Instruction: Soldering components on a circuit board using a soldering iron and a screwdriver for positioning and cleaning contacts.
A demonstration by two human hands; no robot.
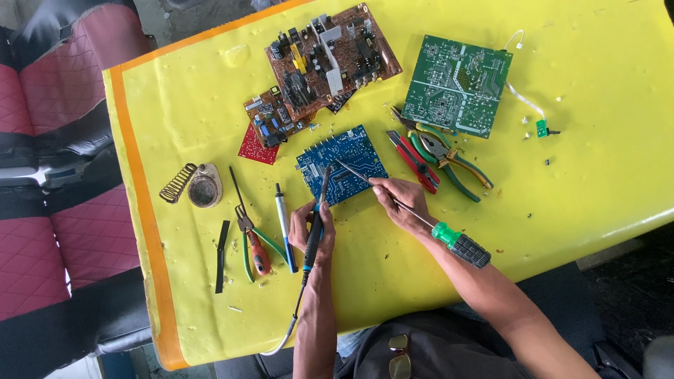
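Observation:
My left hand grips a blue and black soldering iron whose tip rests on the lower left of a small blue circuit board. My right hand holds a screwdriver with a green and black handle; its thin shaft reaches across the blue board toward the iron's tip. The iron's cable runs down past my left forearm to the table edge.
A yellow table carries two brown circuit boards, a green board, a small red board, red and green pliers, cutters, a blue pen-like tool, a soldering stand. Red seats stand on the left.

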